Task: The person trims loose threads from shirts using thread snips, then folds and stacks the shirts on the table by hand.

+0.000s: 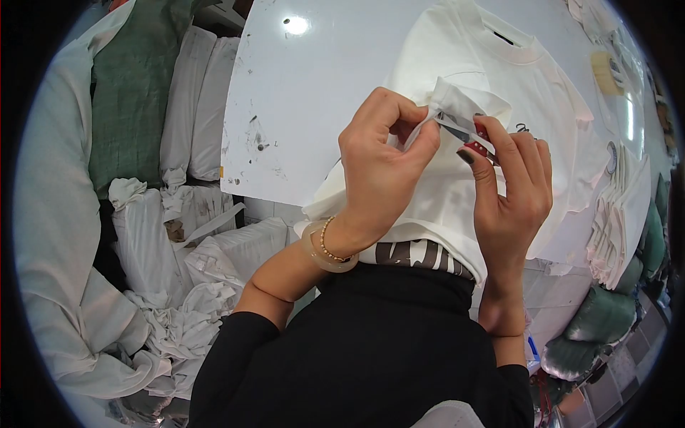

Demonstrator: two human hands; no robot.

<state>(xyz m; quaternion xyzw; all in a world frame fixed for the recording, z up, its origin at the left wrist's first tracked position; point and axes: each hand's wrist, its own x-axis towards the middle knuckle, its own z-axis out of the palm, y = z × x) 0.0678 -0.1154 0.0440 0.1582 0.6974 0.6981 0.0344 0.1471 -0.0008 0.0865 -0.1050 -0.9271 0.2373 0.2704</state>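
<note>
A white T-shirt (528, 93) lies across the table, its ribbed collar at the far side and its near edge hanging toward my waist. My left hand (389, 153) pinches a raised fold of the shirt between thumb and fingers. In my right hand (515, 178) is a pair of red-handled thread snips (479, 139), held between thumb and fingers. The metal blades point left, with their tips at the fold beside my left fingertips. Whether a thread lies between the blades is too small to tell.
The white table (285, 93) has dark specks and a small round mark. On its right edge lies a stack of folded white fabric (617, 214). Wrapped white bundles (146, 242) and a green sack (135, 100) stand at the left. Green bundles (596, 314) sit low at the right.
</note>
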